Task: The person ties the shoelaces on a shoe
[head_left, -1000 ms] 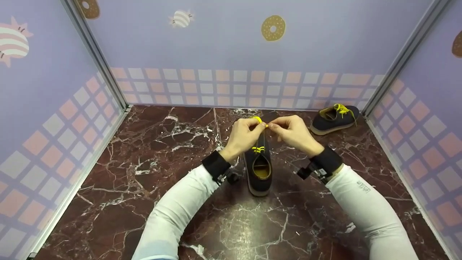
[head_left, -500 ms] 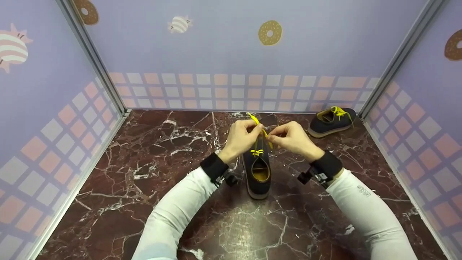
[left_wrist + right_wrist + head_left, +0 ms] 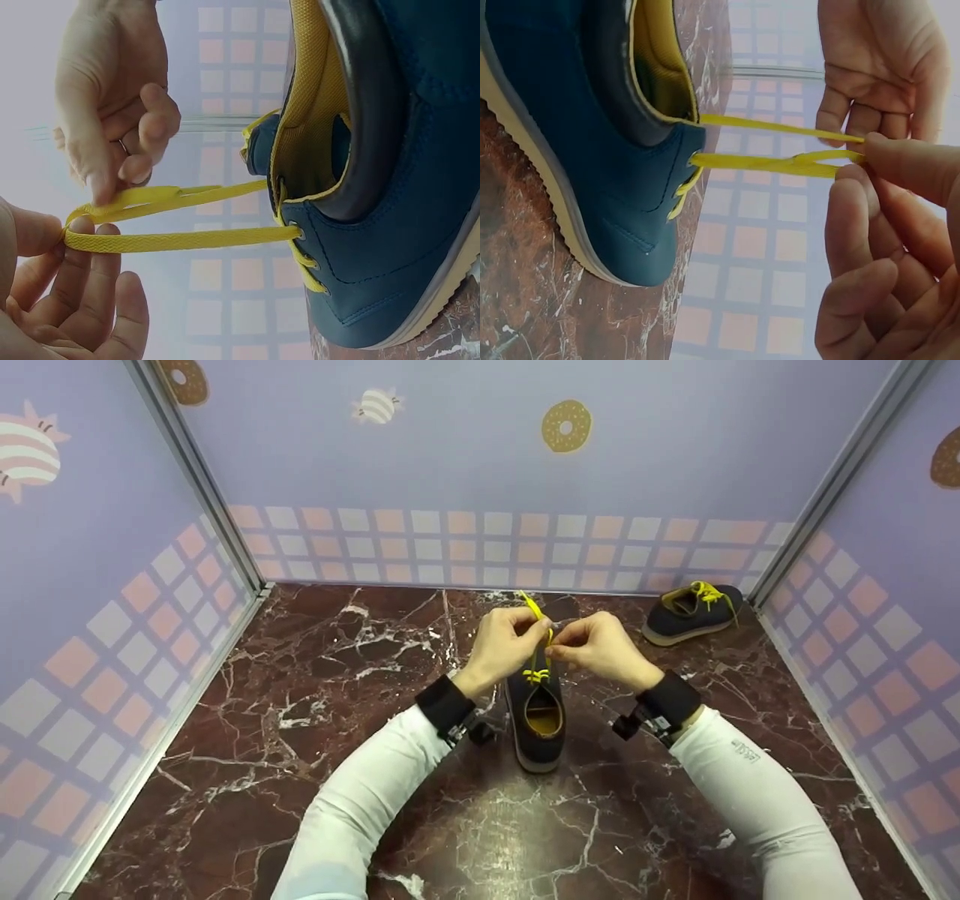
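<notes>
A dark shoe (image 3: 541, 750) with a yellow lining stands on the floor, its toe pointing away from me. Two strands of its yellow shoelace (image 3: 187, 240) run taut from the eyelets up to my hands. Above the toe, my left hand (image 3: 504, 649) pinches the lace between thumb and forefinger, and a loose lace end sticks up past it. Close by on the right, my right hand (image 3: 604, 651) pinches a lace strand with thumb and forefinger. In the right wrist view the strands (image 3: 765, 163) meet at the fingertips, which partly hide the crossing.
Another dark shoe (image 3: 694, 615) with yellow laces stands in the far right corner, near the wall. Patterned panels (image 3: 480, 540) close off the back and both sides. The floor (image 3: 315, 750) is dark red marble with white veins.
The fingertips of both hands were together above the toe; my right hand has since moved slightly down toward the shoe. More of the lace end now stands out past my left hand.
</notes>
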A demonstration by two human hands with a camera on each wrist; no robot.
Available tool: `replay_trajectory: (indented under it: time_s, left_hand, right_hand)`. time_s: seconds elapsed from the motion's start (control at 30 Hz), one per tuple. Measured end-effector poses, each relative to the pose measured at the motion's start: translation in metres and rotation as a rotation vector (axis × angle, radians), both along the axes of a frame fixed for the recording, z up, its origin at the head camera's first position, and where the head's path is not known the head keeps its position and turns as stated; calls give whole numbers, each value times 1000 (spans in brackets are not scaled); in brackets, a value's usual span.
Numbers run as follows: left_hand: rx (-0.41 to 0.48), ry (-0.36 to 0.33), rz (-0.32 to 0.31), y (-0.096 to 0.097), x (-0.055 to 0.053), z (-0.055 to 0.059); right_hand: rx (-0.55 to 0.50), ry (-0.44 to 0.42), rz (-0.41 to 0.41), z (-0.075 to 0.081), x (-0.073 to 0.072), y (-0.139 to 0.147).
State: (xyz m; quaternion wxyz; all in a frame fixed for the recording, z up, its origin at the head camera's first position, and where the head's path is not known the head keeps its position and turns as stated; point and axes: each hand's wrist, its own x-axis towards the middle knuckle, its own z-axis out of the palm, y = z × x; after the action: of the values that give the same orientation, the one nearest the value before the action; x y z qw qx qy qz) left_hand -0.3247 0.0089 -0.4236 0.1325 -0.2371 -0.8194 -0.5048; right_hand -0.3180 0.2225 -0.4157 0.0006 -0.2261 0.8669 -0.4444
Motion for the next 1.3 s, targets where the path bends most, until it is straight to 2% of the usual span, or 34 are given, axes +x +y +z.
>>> replay_trajectory:
  time_s: [0.17,0.37,0.5,0.73,0.83,1.07,1.3]
  left_hand:
    - [0,16,-2,1,0,1]
    - [-11,16,-5,0,2,0]
    - [-17,14,-6,-1,2,-1]
    - [-16,17,-6,-1,1,-1]
    - [-17,19,-6,-2,2,-1]
    - [-23,26,0,-3,1,-2]
    - [-20,21,-7,-10,1,-3]
  right_hand:
    - [31,51,-14,-4,-6,3]
    - [5,20,-18,-15,-11,2]
    - [21,17,15,-20,-12,-1]
    - [-29,24,115,-25,-14,-5]
    - [-33,31,127,-25,-12,-7]
    - [-64,42,103,-21,-6,-8]
    - [-70,68,35,-19,-4,-1]
